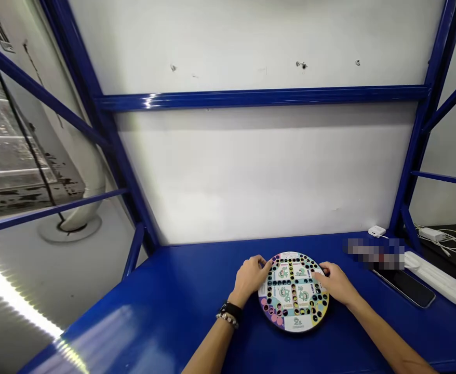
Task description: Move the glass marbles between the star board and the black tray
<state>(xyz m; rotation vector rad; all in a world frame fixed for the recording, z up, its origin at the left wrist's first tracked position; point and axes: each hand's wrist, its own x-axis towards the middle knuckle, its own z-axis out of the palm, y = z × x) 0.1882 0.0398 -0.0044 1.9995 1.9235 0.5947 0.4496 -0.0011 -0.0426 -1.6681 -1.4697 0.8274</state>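
Note:
A round board-game board (293, 292) sits in front of me at the blue table. It is printed with a cross of dark, yellow and pink round spots, small green figures and coloured edge sections. My left hand (250, 278) grips the board's upper left rim, thumb on top and fingers curled over the edge. At the opposite side, my right hand (336, 283) has its thumb on the face and its fingers around the rim. Whether the board rests flat on the table or is slightly lifted, I cannot tell. A black band and a beaded bracelet (228, 316) circle my left wrist.
On the right of the blue table (181, 301) lie a dark phone (405, 285), a white power strip (440, 278) and a white adapter (376, 230). Blue frame bars (263, 97) and a white panel (259, 176) stand behind. White cables (452, 241) tangle at far right.

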